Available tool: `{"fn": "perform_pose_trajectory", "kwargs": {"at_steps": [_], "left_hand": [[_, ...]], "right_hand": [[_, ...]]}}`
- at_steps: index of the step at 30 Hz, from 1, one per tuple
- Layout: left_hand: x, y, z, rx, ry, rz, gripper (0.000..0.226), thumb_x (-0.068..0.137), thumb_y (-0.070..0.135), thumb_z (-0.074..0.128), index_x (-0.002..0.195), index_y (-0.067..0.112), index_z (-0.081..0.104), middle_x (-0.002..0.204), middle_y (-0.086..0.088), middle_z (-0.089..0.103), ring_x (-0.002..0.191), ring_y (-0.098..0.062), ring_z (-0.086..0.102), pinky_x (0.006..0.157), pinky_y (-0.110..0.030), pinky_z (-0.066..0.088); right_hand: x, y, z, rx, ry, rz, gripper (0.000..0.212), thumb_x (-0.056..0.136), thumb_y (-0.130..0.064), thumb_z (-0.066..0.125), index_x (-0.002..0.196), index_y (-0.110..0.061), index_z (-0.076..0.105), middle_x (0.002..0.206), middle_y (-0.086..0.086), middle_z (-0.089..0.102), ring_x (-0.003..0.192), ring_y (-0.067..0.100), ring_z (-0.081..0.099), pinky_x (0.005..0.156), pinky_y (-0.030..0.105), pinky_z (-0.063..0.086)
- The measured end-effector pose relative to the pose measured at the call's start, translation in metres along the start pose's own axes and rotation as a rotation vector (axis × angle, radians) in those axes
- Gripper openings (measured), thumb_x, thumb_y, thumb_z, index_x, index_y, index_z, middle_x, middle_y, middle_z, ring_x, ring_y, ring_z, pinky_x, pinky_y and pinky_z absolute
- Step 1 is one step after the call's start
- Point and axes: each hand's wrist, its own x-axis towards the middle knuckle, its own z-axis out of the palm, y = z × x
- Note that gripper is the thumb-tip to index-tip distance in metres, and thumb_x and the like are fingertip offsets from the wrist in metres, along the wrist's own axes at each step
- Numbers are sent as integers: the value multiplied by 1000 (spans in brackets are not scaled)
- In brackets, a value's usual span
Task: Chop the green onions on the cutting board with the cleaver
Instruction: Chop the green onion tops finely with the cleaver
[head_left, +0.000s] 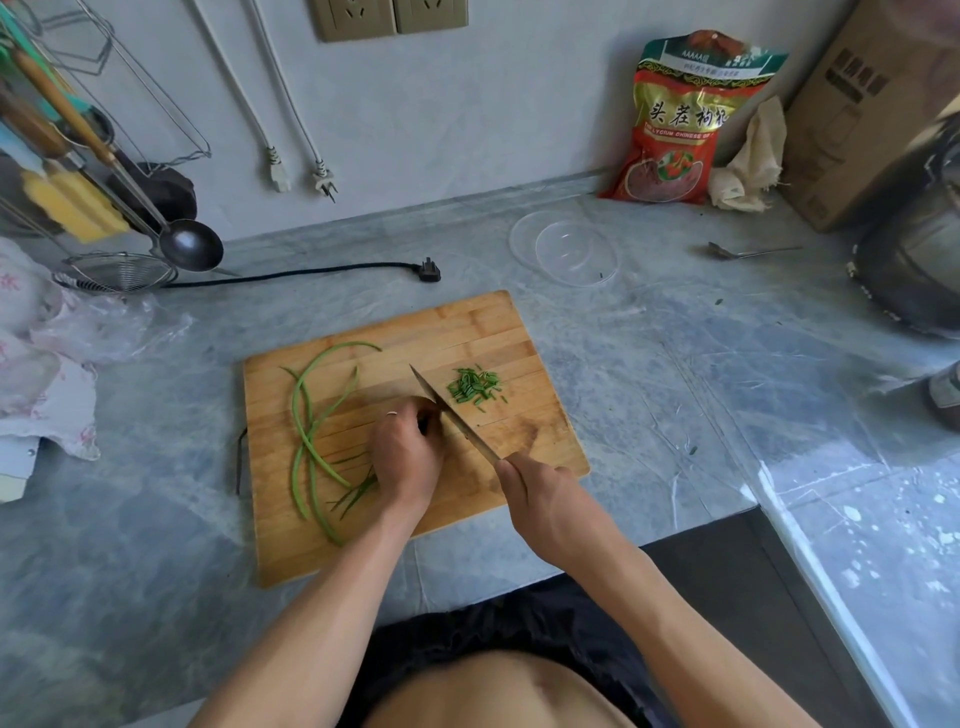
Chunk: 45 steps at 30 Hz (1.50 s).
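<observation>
Green onions under the cleaver on a wooden board.

The green onions (304, 431) lay as long curved stalks on the left half of the cutting board (395, 525), their thin tips running under the left hand (405, 452), while a small heap of chopped pieces (474, 387) sat on the board's right half, just beyond the blade. The cleaver (451, 413) stood edge-down between hand and heap, its handle clasped in the curled fingers of the right hand (540, 501). The left hand was bunched, fingers curled down over the stalks next to the blade; how tightly it held them could not be told. The board rested on a grey marble-look counter (675, 374). Behind it lay a clear plastic lid (563, 249), a black plug and cord (311, 271), a metal spoon (748, 252) and a red snack bag (685, 119) leaning on the wall.
</observation>
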Motion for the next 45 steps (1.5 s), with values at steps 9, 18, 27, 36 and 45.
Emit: {"fn": "perform_pose_trajectory", "kwargs": {"at_steps": [9,18,27,36,45], "left_hand": [[-3,-8,6,114,17,-13,20,85,25,58,89,19,77,81,-5,68,75,-31,57,70,-40,45],[2,-9,8,169,-22,-27,12,83,18,63,78,11,73,79,-9,65,73,-34,55,63,-39,42],[-2,-3,6,183,-21,-39,11,85,17,64,84,13,75,82,-10,65,77,-35,56,68,-42,45],[-5,2,3,147,3,-39,19,86,17,57,86,14,75,83,-10,65,76,-35,55,66,-42,45],[-6,5,-2,156,-19,-49,13,88,18,66,79,15,74,80,-8,62,75,-35,56,66,-40,44]], "right_hand": [[-2,0,9,-57,34,0,39,103,-46,27,79,-19,42,56,2,43,44,20,35,44,32,27],[7,-10,12,-54,13,11,35,104,-44,26,86,-18,40,57,5,44,47,24,38,42,33,25],[5,-7,8,-75,-14,10,32,104,-42,26,88,-17,39,58,4,42,47,23,37,43,32,24],[12,-11,7,-60,-39,22,34,104,-43,25,87,-17,38,59,3,42,48,22,36,44,32,25],[32,-18,11,41,21,79,37,104,-43,27,85,-16,44,59,5,49,49,24,45,47,35,30]]}}
